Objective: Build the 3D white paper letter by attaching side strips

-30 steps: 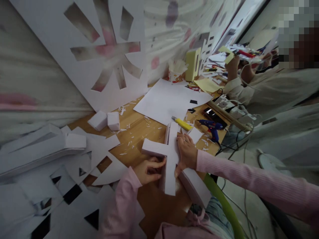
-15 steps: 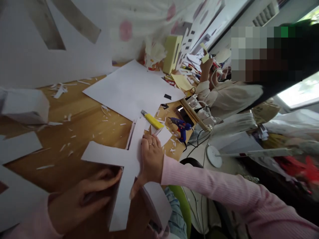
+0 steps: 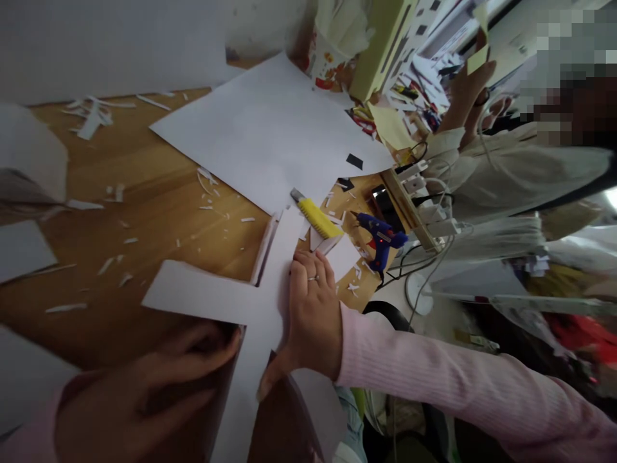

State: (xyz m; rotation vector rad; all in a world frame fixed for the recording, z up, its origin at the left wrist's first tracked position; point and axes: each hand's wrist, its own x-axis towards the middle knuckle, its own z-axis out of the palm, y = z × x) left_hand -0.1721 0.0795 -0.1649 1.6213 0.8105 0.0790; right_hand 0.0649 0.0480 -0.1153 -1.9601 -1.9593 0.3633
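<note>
Littering the table [image 3: 159, 209], scraps [image 3: 94, 119] flank a white cross [image 3: 264, 308] clamped by right hand [image 3: 315, 315], parted left hand [image 3: 137, 402] touching.

Wooden table [image 3: 130, 212] across the left and middle now, its warm grain running away toward a dull, pale wall covering [image 3: 270, 29] at the top, and the light on this side is soft and rather dim! Swing right, past the table's edge, and down there is a pale floor [image 3: 439, 321] with a round white base [image 3: 419, 294] standing on it, the green edge of a chair [image 3: 358, 397] just peeking through lower down, while a window [image 3: 612, 196] glares white at the far right!
</note>
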